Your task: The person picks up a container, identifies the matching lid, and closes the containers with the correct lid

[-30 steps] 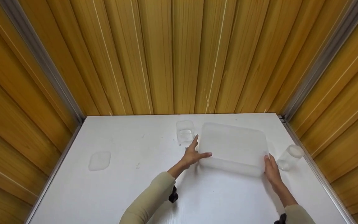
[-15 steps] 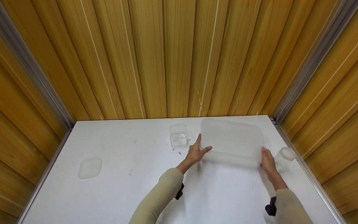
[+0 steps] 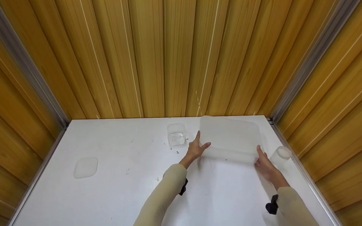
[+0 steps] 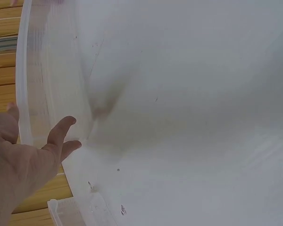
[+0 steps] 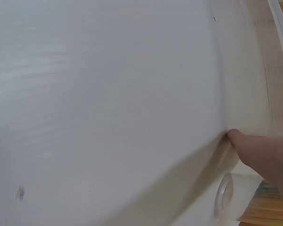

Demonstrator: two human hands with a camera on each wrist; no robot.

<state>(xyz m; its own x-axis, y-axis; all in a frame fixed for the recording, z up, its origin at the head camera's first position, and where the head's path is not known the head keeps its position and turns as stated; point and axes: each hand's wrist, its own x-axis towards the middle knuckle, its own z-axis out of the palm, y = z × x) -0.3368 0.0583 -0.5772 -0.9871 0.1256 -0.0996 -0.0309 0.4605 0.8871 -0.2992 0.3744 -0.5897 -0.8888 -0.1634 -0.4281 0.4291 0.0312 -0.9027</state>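
A large translucent plastic storage box (image 3: 231,133) lies near the back edge of the table in the head view, between both hands. My left hand (image 3: 195,148) holds its left front corner, thumb over the front and index finger along the side. Two bent fingers (image 4: 61,136) touch the box's lower corner in the left wrist view. My right hand (image 3: 266,166) grips the right front corner, thumb (image 5: 240,143) against the box in the right wrist view; its other fingers are mostly hidden there. I cannot tell whether the box rests fully on the table.
Left of the box stands a small clear square container (image 3: 176,135). A clear jar (image 3: 282,154) stands right of my right hand, close to the edge. A flat translucent square lid (image 3: 86,167) lies far left on the white table (image 3: 130,201). Wood-patterned walls (image 3: 149,59) enclose the back and sides.
The box has moved back toward the rear edge of the table with both hands on it. My right hand has shifted its hold at the corner. The head view has turned slightly right.
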